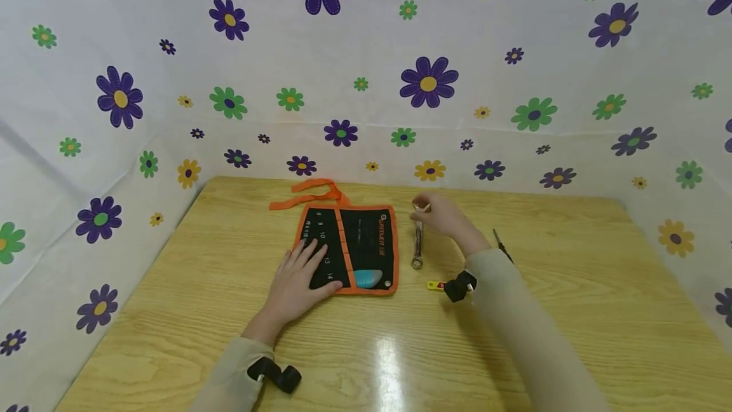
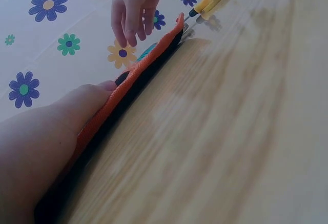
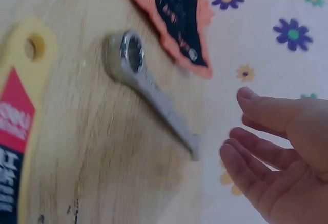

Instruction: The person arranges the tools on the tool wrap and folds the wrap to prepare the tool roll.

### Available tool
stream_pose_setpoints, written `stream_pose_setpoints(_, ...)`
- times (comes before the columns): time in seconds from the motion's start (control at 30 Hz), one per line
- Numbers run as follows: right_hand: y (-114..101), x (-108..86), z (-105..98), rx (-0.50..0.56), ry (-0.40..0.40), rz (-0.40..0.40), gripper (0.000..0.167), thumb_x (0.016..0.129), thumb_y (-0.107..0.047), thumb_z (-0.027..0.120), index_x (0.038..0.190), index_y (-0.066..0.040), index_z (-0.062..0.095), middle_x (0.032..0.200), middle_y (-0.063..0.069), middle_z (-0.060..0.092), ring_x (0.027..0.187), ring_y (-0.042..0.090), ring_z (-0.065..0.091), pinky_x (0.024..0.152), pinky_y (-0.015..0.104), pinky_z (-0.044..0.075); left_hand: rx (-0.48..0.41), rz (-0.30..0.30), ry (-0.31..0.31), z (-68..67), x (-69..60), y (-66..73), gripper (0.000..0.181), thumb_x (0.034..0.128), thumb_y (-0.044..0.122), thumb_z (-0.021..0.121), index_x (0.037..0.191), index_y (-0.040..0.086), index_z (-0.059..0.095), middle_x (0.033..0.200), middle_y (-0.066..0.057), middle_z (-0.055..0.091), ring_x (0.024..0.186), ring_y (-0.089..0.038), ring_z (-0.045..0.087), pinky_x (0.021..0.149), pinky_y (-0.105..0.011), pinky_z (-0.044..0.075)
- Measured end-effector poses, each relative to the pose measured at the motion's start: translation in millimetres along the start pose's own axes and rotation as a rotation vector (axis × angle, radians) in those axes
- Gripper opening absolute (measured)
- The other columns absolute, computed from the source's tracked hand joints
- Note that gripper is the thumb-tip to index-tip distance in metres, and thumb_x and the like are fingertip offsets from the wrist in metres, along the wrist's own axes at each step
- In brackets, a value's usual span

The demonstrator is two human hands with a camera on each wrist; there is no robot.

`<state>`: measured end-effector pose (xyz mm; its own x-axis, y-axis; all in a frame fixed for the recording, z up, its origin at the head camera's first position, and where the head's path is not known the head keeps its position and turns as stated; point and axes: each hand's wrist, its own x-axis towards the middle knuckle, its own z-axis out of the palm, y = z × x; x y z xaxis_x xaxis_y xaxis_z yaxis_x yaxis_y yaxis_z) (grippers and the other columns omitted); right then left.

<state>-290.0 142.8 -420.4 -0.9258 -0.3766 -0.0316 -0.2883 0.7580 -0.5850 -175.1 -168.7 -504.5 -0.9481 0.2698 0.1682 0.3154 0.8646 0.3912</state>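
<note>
Here on the table the pouch lies partly under a spread left hand, the right hand hovers loose-fingered, empty, over the wrench just beside the pouch, and dipping too low could knock the yellow tool, though clearance is hard to judge!

Thin gap btw tool pouch & wrench; L hand blocks pouch's L side; R hand hangs over wrench's far end; yellow tool in way nearer in; lots of room on table up front.
</note>
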Motion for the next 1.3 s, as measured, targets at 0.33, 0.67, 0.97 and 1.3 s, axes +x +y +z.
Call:
stream_pose_setpoints(0.33,25.3,26.0,4.7,0.019,0.103,0.131,0.047,0.093,-0.016,0.063,0.129,0.011,0.05,0.124,0.029,0.054,0.112,0.04,0.052,0.093,0.049,0.046,0.003,0.008,-0.012,0.1,1.5,2.6,0.088,0.0826,0.069,0.054,0.15,0.017,0.033,0.155,-0.01,0.025,0.144,-0.032,0.013,0.114,-0.052,0.008)
stream_pose_setpoints(0.67,38.6,40.8,19.1,-0.117,0.148,0.122,0.023,0.09,-0.018,0.068,0.093,0.005,0.067,0.082,0.012,0.061,0.072,0.023,0.049,0.06,0.031,0.042,0.006,0.014,-0.001,0.4,0.4,1.9,0.088,0.0826,0.069,0.055,0.15,0.017,0.034,0.155,-0.01,0.027,0.143,-0.032,0.015,0.114,-0.053,0.009)
stream_pose_setpoints(0.97,31.4,44.9,22.9,-0.157,0.139,0.143,0.019,0.089,-0.011,0.063,0.095,0.007,0.063,0.089,0.017,0.062,0.078,0.025,0.052,0.07,0.037,0.049,0.009,0.014,-0.002,-1.5,-0.3,1.5,0.087,0.0828,0.068,0.055,0.15,0.017,0.034,0.155,-0.01,0.027,0.143,-0.032,0.015,0.114,-0.053,0.009)
stream_pose_setpoints(1.3,18.4,43.6,30.2,-0.252,0.205,0.177,0.014,0.088,-0.008,0.067,0.083,0.005,0.067,0.081,0.015,0.062,0.08,0.029,0.056,0.069,0.039,0.05,0.009,0.008,-0.004,-1.3,-0.8,-0.4,0.088,0.0829,0.07,0.053,0.151,0.017,0.033,0.155,-0.01,0.026,0.143,-0.032,0.015,0.114,-0.053,0.009)
